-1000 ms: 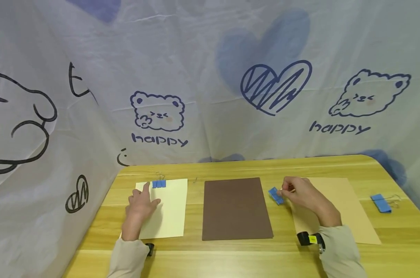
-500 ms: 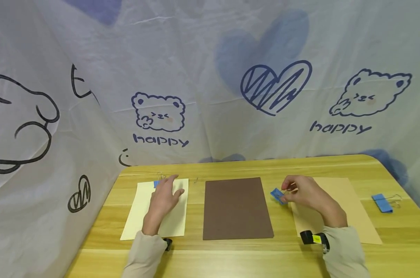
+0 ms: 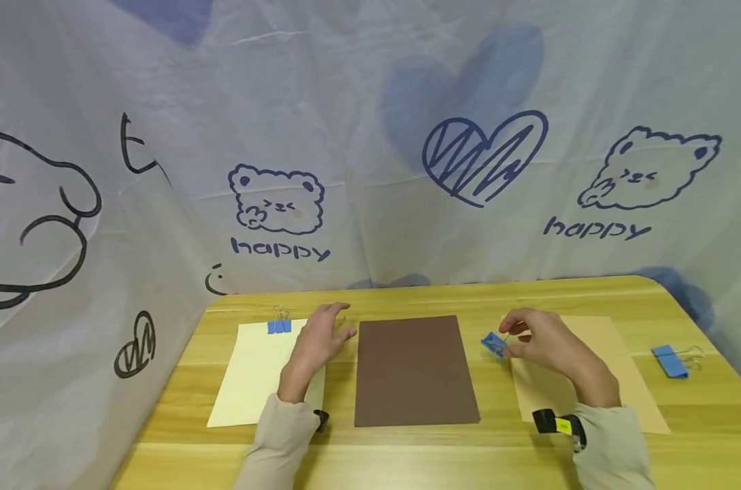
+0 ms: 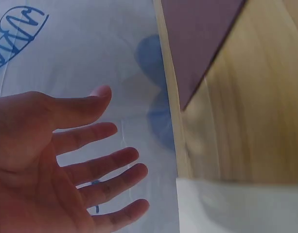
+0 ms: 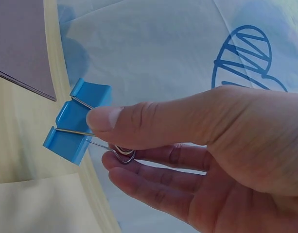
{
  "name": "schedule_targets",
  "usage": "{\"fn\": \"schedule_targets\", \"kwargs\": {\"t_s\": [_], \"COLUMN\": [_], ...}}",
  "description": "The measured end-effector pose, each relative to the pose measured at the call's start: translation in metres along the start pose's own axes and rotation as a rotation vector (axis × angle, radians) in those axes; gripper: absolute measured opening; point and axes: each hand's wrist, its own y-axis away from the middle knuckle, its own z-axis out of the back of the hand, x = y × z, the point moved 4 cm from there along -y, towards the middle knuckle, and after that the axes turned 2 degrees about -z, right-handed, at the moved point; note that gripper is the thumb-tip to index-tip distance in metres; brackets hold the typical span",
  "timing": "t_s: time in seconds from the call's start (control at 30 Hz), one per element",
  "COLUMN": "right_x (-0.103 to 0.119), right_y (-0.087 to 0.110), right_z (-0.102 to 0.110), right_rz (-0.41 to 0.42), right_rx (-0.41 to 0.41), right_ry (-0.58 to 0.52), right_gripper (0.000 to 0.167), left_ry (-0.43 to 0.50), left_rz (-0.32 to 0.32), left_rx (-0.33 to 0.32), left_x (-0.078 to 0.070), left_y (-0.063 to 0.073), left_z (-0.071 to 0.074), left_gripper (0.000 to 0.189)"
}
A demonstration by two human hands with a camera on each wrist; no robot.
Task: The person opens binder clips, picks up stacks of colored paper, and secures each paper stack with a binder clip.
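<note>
My right hand [image 3: 538, 344] pinches a blue binder clip [image 5: 80, 121] by its wire handles, thumb on one side and fingers on the other. In the head view this clip hangs between the brown sheets and the tan sheet [image 3: 615, 381]. My left hand [image 3: 317, 340] holds nothing; its fingers [image 4: 114, 182] are spread and relaxed over the gap between the cream paper [image 3: 254, 381] and the brown sheets [image 3: 416, 374]. Another blue binder clip [image 3: 279, 327] grips the top edge of the cream paper, its handles pointing up.
A third blue binder clip [image 3: 670, 361] lies on the wooden table [image 3: 407, 456] at the right, beyond the tan sheet. Behind the table's far edge hangs a printed cloth [image 3: 370, 136] with hearts and bears, and it continues along the left side.
My left hand has moved right, from the clipped edge of the cream paper toward the brown sheets. The right hand has turned its clip slightly and shifted a little to the right.
</note>
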Motion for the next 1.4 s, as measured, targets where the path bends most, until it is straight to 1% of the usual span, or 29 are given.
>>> {"fn": "schedule_targets", "kwargs": {"t_s": [0.1, 0.23, 0.27, 0.47, 0.53, 0.63, 0.7, 0.83, 0.9, 0.97, 1.13, 1.23, 1.4], "right_x": [0.001, 0.003, 0.003, 0.007, 0.008, 0.009, 0.01, 0.012, 0.013, 0.014, 0.014, 0.013, 0.012], "right_y": [0.001, 0.001, 0.002, 0.005, 0.006, 0.008, 0.01, 0.012, 0.013, 0.014, 0.015, 0.016, 0.016], "right_z": [0.002, 0.002, 0.003, 0.007, 0.008, 0.01, 0.011, 0.013, 0.014, 0.016, 0.018, 0.019, 0.019], "right_rz": [0.001, -0.002, 0.003, 0.008, 0.003, 0.007, 0.011, 0.011, 0.006, 0.002, -0.01, -0.018, -0.025], "right_rx": [-0.007, -0.007, -0.008, -0.022, -0.026, -0.026, -0.026, -0.023, -0.02, -0.017, -0.006, 0.0, 0.004], "right_ry": [0.009, 0.016, 0.02, 0.034, 0.035, 0.042, 0.045, 0.049, 0.053, 0.062, 0.084, 0.088, 0.093], "right_gripper": [0.027, 0.026, 0.026, 0.026, 0.025, 0.026, 0.026, 0.026, 0.025, 0.025, 0.025, 0.026, 0.026], "left_ry": [0.005, 0.023, 0.025, 0.05, 0.048, 0.015, -0.002, -0.022, -0.045, -0.074, -0.118, -0.148, -0.185], "left_rz": [-0.027, -0.037, -0.049, -0.193, -0.222, -0.26, -0.287, -0.321, -0.325, -0.316, -0.26, -0.237, -0.225], "left_rx": [0.029, 0.066, 0.073, 0.09, 0.099, 0.117, 0.144, 0.22, 0.242, 0.251, 0.281, 0.274, 0.253], "left_x": [-0.007, -0.014, -0.015, -0.028, -0.031, -0.034, -0.035, -0.039, -0.04, -0.04, -0.039, -0.038, -0.04], "left_y": [-0.005, -0.01, -0.012, -0.021, -0.024, -0.027, -0.027, -0.026, -0.026, -0.026, -0.027, -0.028, -0.028], "left_z": [-0.007, -0.014, -0.016, -0.027, -0.031, -0.04, -0.046, -0.057, -0.061, -0.064, -0.069, -0.071, -0.073], "left_gripper": [0.053, 0.056, 0.056, 0.046, 0.044, 0.044, 0.045, 0.05, 0.053, 0.054, 0.054, 0.051, 0.051]}}
